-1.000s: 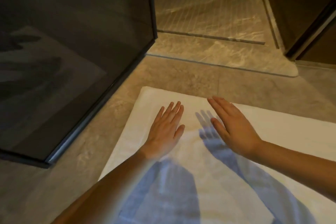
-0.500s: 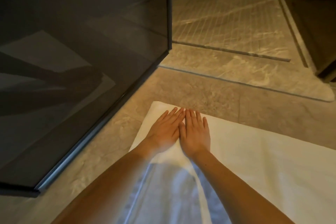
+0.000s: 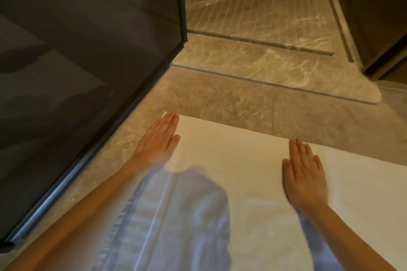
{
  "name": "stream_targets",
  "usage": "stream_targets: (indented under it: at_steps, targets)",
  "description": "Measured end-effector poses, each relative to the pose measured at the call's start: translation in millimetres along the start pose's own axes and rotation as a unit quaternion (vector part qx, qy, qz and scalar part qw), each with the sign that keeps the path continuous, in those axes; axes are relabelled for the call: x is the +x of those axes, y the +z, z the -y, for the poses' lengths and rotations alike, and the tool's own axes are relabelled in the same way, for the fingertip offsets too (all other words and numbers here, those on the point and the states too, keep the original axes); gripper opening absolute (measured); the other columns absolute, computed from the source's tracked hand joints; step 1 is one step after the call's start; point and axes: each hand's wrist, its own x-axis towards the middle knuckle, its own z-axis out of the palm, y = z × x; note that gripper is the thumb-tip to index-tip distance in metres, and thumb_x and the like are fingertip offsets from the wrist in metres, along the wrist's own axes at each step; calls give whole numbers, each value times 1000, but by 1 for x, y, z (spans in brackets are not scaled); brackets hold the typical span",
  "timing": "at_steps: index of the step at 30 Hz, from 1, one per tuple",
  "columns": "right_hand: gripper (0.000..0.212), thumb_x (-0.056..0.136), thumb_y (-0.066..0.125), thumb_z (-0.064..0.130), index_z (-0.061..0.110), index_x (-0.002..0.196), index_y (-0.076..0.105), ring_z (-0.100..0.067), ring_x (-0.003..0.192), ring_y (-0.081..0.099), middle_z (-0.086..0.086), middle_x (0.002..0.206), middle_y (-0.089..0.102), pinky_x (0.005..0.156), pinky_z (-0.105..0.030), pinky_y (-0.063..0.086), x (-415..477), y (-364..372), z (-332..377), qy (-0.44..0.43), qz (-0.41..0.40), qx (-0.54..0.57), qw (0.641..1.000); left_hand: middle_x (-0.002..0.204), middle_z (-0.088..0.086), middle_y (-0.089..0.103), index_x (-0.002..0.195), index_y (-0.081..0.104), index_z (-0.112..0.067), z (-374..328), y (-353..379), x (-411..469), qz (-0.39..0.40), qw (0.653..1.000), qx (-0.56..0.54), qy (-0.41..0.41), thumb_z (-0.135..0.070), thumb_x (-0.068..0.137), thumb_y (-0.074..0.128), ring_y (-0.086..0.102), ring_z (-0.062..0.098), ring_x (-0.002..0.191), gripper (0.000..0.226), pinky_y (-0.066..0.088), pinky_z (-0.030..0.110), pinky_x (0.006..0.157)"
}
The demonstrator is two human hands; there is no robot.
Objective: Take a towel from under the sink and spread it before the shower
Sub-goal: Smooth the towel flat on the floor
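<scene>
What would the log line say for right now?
towel: spread before shower; left hand: flat at far corner; right hand: flat on towel

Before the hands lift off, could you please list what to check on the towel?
White rectangular cloth towel lies flat on grey stone floor: ok.
Left hand flat at its far left corner: ok.
Right hand flat near the far edge: ok.
Far edge straight, short of marble shower threshold: ok.
Towel apart from dark glass shower panel: ok.
Near edge smooth: cannot tell, out of frame.
</scene>
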Motion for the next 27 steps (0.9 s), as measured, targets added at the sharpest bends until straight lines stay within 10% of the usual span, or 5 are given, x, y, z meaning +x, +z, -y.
stream_targets:
  at_steps: [12,20,27]
  targets:
    - [57,103,26,28,6,155,12,-24,149,10,-11,163,12,120,-45,8,-1,-25,33,34,2,-8,999,162,9,6,153,7,-6,-41,-23,-10,-9,996,84,-31,-38,100,9,3,19,149,62,-3,35,120]
    - [56,103,22,29,14,156,8,-17,150,4,-2,163,13,121,-35,1,-73,4,200,-53,28,226,972,156,10,29,149,29,-7,-107,26,-95,6,999,10,45,-34,98,21,25,20,145,58,10,39,122]
    - [56,103,12,35,17,156,3,-19,150,-4,-1,164,4,121,-38,-3,-79,33,171,-97,37,80,991,155,12,31,147,34,-4,-97,18,-110,-46,993,3,105,-23,102,32,23,22,146,49,20,39,119]
